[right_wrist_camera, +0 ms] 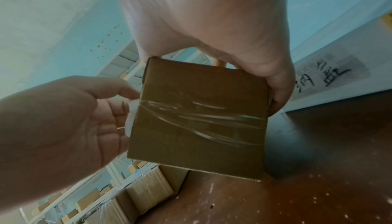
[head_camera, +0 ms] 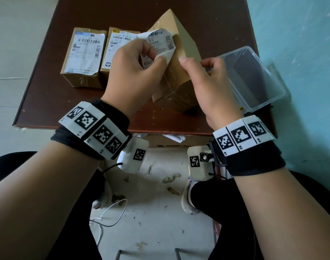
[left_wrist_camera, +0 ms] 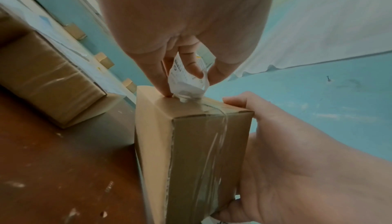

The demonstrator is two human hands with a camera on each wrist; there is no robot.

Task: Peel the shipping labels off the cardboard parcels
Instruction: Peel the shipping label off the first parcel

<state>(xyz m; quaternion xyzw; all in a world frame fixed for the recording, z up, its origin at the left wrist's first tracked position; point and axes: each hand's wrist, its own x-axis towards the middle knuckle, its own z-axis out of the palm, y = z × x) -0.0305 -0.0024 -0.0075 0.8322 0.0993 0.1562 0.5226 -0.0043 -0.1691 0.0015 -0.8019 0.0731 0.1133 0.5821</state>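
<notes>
Now we are working through the third parcel, and the step in hand is the peel itself. On the left of the table (head_camera: 47, 94) two parcels are lying flat, side by side and touching: the far-left parcel (head_camera: 81, 72) and the middle parcel (head_camera: 111, 53), each with its label still stuck on top. Our left hand (head_camera: 130, 72) is pinching the loose label (head_camera: 160, 42) between thumb and fingers; the grip is narrow and closed on the crumpled paper. In the left wrist view the label's root is still clinging to the box by the clear tape (left_wrist_camera: 212, 110). The tilted parcel (head_camera: 181, 59) is standing on one corner near the middle of the table, and our right hand (head_camera: 209, 79) is steadying it, thumb on the near face and fingers curled round the far side, so that grip is holding the parcel. To the right an open clear plastic box (head_camera: 254, 77) is sitting at the table's edge.

We are judging that the next move calls for a steady pull along the face, low and slow, so the paper does not tear at the tape, while the right hand is bracing the box.

Counting: three parcels, three labels, one of them mostly lifted, one plastic box, two hands.
</notes>
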